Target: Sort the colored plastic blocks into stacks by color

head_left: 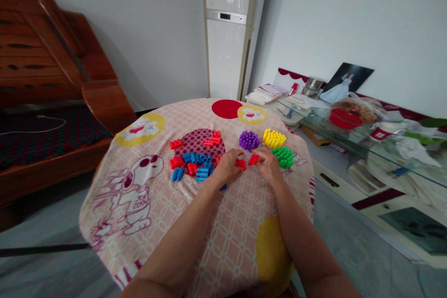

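My left hand (230, 164) is bent over the tablecloth, its fingers curled around small red plastic pieces (240, 164). Facing it, my right hand (268, 165) has its fingertips closed on a few more red tube-like pieces (253, 159). Loose blue tube-like pieces (202, 173) and red ones (176, 163) lie scattered to the left of my left hand. Beyond my hands, purple pieces (249, 140) stand bunched together. Yellow pieces (274, 138) form another cluster beside them, and green pieces (283, 157) are grouped right by my right hand.
A patterned cloth covers the round table (237, 233). To the left stands a wooden bench (104, 107). On the right, a glass-topped cabinet (394, 163) holds papers (265, 93), a red bowl (345, 119) and a photo (345, 81). A tall white air conditioner (226, 51) stands behind.
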A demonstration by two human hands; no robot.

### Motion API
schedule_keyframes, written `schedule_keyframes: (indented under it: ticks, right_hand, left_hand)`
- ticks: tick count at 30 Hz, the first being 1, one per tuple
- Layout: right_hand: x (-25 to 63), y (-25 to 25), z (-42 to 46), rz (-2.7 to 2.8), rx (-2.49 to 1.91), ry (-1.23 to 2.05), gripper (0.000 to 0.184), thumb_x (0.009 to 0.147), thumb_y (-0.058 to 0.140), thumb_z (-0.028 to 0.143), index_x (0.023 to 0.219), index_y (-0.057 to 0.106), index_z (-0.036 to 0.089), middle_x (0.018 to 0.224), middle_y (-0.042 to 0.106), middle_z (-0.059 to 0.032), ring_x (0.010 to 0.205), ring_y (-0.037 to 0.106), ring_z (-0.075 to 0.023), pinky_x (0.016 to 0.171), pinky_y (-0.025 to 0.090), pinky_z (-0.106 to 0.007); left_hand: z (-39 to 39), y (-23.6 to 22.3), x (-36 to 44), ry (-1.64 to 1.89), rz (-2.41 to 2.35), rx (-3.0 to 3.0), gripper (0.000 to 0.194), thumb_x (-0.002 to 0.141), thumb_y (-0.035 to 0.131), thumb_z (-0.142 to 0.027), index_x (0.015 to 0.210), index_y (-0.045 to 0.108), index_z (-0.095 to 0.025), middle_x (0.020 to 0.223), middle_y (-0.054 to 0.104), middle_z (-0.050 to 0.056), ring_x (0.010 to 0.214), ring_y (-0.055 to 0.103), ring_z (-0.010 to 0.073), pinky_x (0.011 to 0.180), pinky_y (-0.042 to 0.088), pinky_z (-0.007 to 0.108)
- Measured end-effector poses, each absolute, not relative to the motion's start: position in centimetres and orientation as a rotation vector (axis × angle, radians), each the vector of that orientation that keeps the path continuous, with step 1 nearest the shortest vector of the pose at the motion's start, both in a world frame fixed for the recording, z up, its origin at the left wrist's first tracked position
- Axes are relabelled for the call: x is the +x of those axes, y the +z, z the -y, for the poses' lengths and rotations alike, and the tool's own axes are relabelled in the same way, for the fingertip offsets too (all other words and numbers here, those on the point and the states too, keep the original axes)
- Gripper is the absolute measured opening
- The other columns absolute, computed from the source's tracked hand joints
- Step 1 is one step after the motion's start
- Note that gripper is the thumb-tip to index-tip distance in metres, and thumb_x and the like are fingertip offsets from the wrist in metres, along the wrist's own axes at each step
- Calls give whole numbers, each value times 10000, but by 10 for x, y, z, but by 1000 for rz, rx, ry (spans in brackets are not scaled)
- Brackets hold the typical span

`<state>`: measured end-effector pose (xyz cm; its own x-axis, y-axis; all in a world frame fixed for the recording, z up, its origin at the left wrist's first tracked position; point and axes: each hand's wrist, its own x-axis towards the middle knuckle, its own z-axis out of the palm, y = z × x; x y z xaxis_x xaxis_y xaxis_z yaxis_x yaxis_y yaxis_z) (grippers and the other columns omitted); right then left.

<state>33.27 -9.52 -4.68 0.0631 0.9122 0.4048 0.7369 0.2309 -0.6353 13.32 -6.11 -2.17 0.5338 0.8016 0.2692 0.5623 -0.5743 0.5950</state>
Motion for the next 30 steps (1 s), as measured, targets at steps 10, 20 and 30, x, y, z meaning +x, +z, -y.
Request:
schedule_keyframes:
  ticks: [10,20,30]
  right_hand:
    - [335,-50,97,1614,-1807,59,194,841,653,331,801,780,190,731,727,-70,661,612,-191,666,451,-292]
    - [343,-51,98,1617,-1774,211,110,756,674,295,734,730,202,636,675,-12,601,576,-168,594,414,-262]
    - [347,-46,98,1573,-1570,648,219,726,662,201,924,755,192,779,744,-20,710,665,-186,662,498,-274]
  left_hand:
    - [76,-12,141,502,-1348,2459,151,856,645,-203,1003,676,-190,996,716,86,953,670,231,785,493,299]
    - [73,-24,155,742,-942,2371,292,777,575,-51,993,735,-165,1018,716,87,1024,648,209,957,500,328]
    - [76,-30,159,834,-997,2172,492,723,712,-134,1212,681,-176,1149,714,96,976,674,208,889,539,329]
